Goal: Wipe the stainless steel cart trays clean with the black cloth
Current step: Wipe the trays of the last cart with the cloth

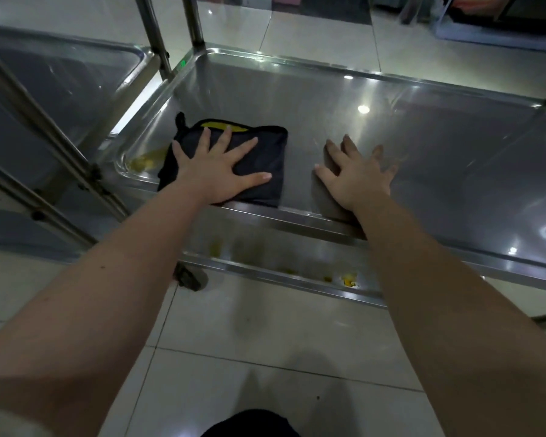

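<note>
1. We see our own two forearms, both bare from elbow to wrist, with no sleeves over them.
2. Our left hand wears no glove, ring or watch.
3. Our right hand is equally bare, with nothing on the wrist.
4. The fingernails that show are short and unpainted.
5. A few small dark marks dot our left forearm.
6. A patch of dark clothing shows at the bottom edge, below our arms.

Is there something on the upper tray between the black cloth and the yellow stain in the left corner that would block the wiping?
Nothing visible. The left hand presses flat on the black cloth, and the yellow stain lies just left of it on the bare tray. The right hand rests on the other side.
</note>
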